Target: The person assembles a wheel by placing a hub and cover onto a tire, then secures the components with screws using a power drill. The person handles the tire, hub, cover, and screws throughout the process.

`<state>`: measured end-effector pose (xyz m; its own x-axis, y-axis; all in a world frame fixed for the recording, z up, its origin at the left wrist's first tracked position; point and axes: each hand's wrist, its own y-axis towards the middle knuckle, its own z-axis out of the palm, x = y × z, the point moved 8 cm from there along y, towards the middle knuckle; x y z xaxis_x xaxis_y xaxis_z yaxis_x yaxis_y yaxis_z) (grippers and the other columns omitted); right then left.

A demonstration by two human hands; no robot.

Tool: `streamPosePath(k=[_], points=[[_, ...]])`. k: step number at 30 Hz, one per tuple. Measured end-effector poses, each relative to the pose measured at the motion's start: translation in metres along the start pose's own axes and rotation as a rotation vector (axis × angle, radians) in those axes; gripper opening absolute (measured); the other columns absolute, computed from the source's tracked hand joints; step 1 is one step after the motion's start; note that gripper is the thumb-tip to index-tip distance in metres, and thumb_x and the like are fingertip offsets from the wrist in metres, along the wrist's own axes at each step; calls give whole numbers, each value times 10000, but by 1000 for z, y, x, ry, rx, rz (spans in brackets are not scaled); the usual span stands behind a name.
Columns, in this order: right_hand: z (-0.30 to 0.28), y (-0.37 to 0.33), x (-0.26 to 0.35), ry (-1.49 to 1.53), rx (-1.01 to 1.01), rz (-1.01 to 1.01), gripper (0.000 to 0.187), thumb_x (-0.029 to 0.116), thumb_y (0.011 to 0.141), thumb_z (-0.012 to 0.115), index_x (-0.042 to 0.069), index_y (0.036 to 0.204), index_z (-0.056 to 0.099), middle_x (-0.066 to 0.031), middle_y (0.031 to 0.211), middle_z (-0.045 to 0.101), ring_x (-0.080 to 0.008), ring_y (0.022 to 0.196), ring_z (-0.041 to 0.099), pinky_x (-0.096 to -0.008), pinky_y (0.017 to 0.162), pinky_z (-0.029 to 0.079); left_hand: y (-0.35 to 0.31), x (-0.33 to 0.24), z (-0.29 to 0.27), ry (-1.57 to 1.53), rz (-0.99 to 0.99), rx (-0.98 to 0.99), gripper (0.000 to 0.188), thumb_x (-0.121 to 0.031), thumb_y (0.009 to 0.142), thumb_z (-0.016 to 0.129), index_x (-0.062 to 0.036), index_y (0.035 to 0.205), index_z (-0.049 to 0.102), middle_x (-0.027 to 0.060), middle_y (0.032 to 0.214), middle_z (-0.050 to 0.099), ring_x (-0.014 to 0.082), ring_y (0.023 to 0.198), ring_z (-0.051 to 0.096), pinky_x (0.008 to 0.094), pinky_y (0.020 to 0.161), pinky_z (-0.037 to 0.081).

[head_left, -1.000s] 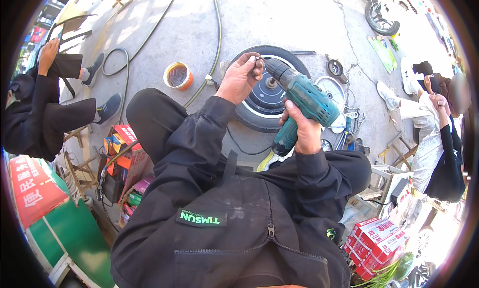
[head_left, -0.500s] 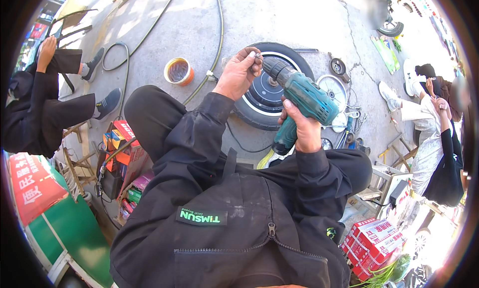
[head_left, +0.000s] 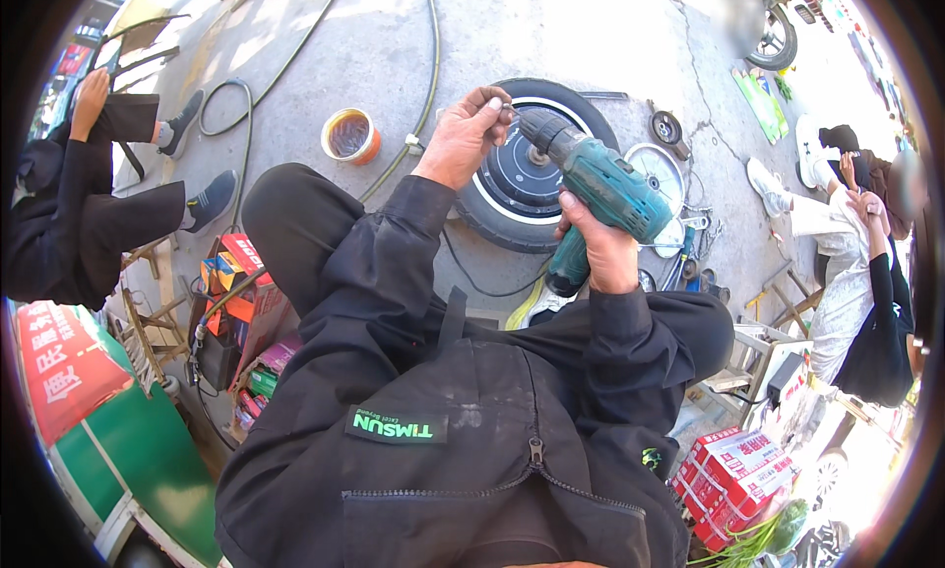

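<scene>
My right hand (head_left: 604,248) is wrapped around the grip of a teal and black cordless drill (head_left: 618,191), its chuck pointing up and to the left. In front of the chuck, my left hand (head_left: 463,135) pinches a small metal piece (head_left: 508,106) between thumb and fingertips. Whether that piece is a bit or a screw is too small to tell. Beneath both hands lies a wheel (head_left: 511,226) with a black tire, a white ring and a dark hub. The drill and my left fingers hide part of it.
An orange-and-white tub (head_left: 371,148) of brown stuff stands left of the wheel, near a hose (head_left: 434,46). Right of the wheel lie a round metal cover (head_left: 645,164), a black pulley-like part (head_left: 666,128) and several tools. People sit on both sides; a red carton (head_left: 711,479) is at lower right.
My left hand has drawn slightly left, and the drill in my right hand has shifted a little right. The grips of both hands look the same.
</scene>
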<state>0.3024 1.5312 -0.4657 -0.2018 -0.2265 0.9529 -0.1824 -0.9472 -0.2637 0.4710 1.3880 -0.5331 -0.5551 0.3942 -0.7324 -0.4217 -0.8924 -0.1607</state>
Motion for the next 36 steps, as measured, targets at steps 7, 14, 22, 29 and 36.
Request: streamPosePath(k=[7,14,22,29,36], points=[[-6,1,29,-730,130,-578,268,75,892,799,14,1136,707,-55,902,742,-164,752,710,-303,705,562,0,-3,-5,326,-21,-18,136,-142,1076,561,-53,1123,652,0,928,634,61,778,551,218,685,460],[-16,6,-12,-10,17,48,257,126,898,803,27,1108,694,-44,861,694,-144,673,644,-288,618,516,-4,-14,4,516,79,-25,143,-135,1078,544,-67,1108,666,-15,910,634,52,809,557,212,695,450],[-5,-2,-26,201,11,111,304,127,888,810,20,1132,663,-70,877,669,-161,658,642,-309,597,536,-6,-19,9,530,76,-1,159,-163,1079,549,-62,1121,664,-27,911,627,51,827,556,207,710,442],[5,44,6,-74,36,-7,295,180,913,790,13,1126,673,-40,786,641,-138,643,623,-285,577,525,43,10,-24,732,44,-44,240,-198,1077,551,-13,1155,683,-4,908,648,65,786,562,233,698,470],[5,148,6,-537,110,134,250,153,879,805,11,1065,717,-42,730,655,-131,576,615,-289,502,506,83,32,-52,1110,52,-109,279,-161,1061,540,12,1220,691,34,875,692,89,801,608,282,733,511]])
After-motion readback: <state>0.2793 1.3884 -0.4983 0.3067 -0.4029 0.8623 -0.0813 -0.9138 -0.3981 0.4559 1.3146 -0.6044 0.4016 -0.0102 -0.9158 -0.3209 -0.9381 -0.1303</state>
